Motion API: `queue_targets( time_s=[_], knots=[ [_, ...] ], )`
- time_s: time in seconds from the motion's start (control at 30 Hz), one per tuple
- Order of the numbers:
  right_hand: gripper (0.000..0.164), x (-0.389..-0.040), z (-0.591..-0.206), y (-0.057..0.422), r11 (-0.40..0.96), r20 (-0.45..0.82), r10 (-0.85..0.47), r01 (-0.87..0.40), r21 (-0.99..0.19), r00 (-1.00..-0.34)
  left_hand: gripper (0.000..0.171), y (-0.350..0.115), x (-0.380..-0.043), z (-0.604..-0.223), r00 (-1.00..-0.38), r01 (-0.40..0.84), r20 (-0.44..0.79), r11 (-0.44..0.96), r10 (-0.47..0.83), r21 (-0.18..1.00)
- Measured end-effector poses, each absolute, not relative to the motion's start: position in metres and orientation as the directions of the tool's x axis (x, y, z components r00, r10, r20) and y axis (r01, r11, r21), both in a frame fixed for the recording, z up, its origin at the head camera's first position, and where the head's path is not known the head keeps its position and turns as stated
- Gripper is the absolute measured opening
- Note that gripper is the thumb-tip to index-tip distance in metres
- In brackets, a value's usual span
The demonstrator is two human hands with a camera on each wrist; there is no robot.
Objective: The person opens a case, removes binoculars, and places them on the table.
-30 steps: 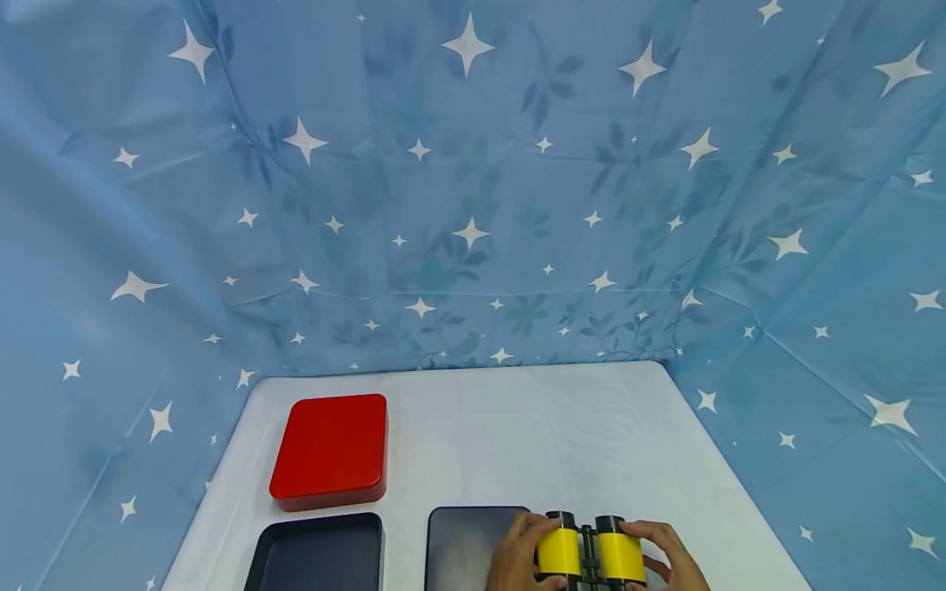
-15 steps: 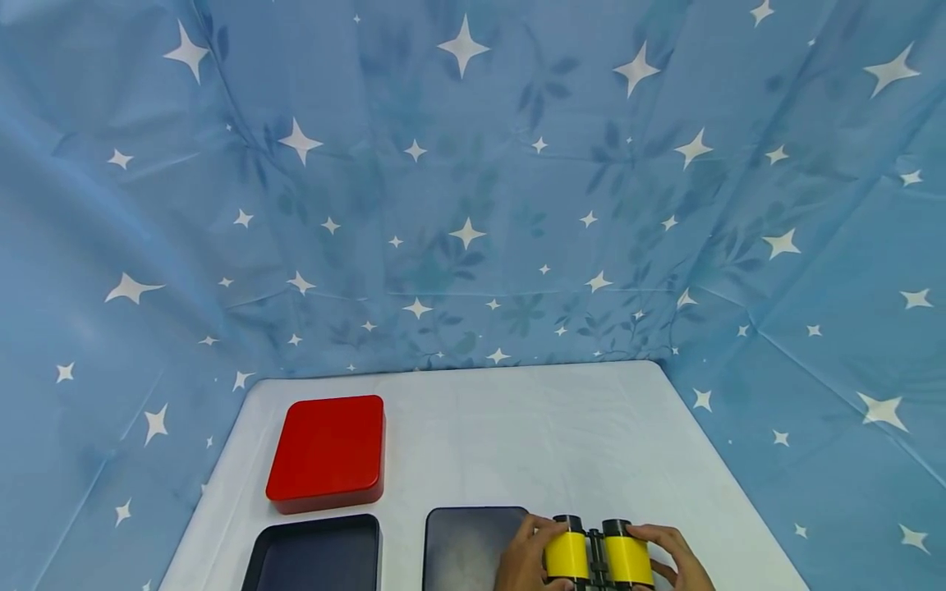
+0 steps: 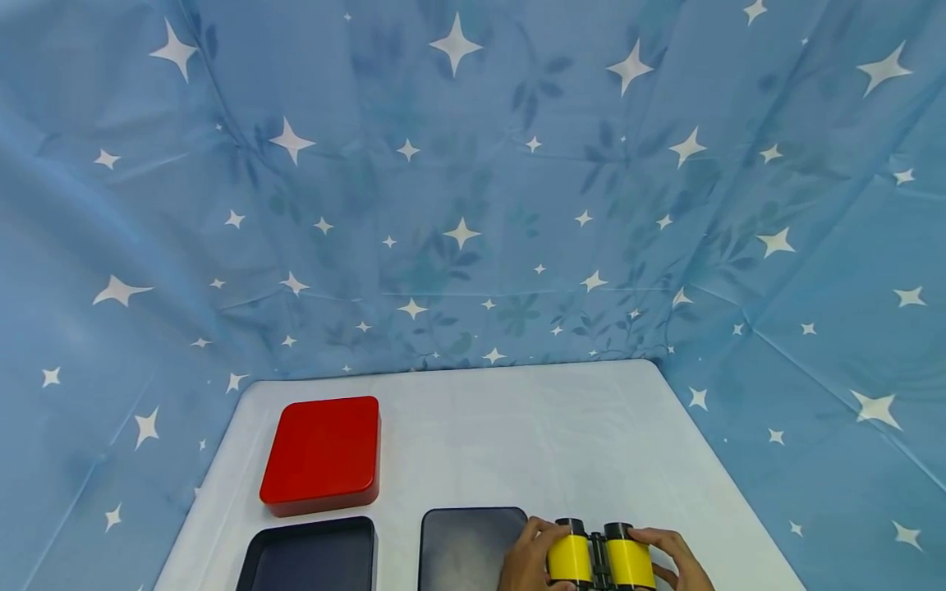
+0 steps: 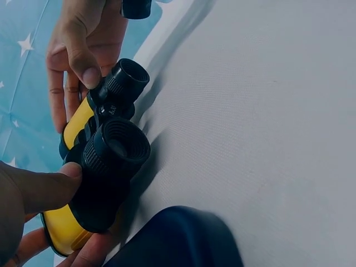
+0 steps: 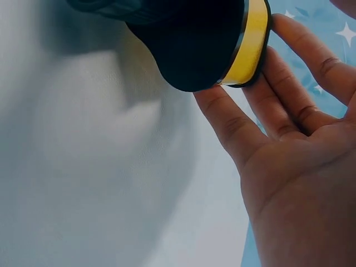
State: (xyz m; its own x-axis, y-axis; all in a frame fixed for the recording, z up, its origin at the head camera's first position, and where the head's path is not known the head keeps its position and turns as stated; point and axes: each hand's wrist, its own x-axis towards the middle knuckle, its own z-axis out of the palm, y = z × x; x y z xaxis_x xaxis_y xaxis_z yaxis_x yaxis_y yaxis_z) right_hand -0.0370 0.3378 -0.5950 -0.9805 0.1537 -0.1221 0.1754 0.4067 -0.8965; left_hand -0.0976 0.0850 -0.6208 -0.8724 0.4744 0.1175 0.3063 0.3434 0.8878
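**Two-handed hold on a pair of binoculars at the near edge of the table**

We see the yellow-and-black binoculars (image 3: 600, 562) at the near side of the white table (image 3: 517, 443), just right of a flat dark grey piece (image 3: 466, 546). The left hand (image 3: 528, 558) grips one barrel: in the left wrist view, its thumb presses the dark body near the eyepiece, with fingers around the far side. The right hand (image 3: 683, 562) grasps the other barrel between thumb and fingertips. The eyepieces point toward the person. We cannot tell whether the binoculars rest on the cloth or are held just above it; their shadow falls close beside them.

Further left lie a dark tray (image 3: 314, 558) and, behind it, a red box (image 3: 321, 455).

We judge the step in hand to be steadying or positioning the binoculars. The next move, in our reading, calls for both hands to act together, whether lifting or letting go, lest the central hinge fold or one barrel tip.
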Motion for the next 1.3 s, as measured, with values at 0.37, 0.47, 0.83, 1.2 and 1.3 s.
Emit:
queue_targets(
  time_s=[0.37,0.47,0.83,1.2,1.3],
  knots=[
    [0.060,-0.036,-0.598,0.341,0.408,-0.119,0.151,0.171,-0.897,-0.981,0.063,0.088,-0.096,-0.622,-0.870,0.332,0.138,0.357,0.473,0.873],
    [0.064,-0.037,-0.597,0.340,0.409,-0.135,0.156,0.189,-0.893,-0.978,0.063,0.089,-0.097,-0.622,-0.872,0.330,0.128,0.375,0.472,0.866],
    [0.075,-0.041,-0.594,0.338,0.477,-0.125,0.176,0.196,-0.857,-0.976,0.062,0.092,-0.100,-0.619,-0.870,0.335,0.102,0.427,0.482,0.840],
    [0.084,-0.044,-0.586,0.336,0.573,-0.133,0.164,0.204,-0.793,-0.978,0.062,0.091,-0.100,-0.623,-0.852,0.413,0.157,0.454,0.500,0.790],
    [0.083,-0.045,-0.583,0.335,0.590,-0.125,0.150,0.191,-0.785,-0.981,0.063,0.091,-0.099,-0.623,-0.844,0.438,0.176,0.461,0.507,0.772]
  ],
)
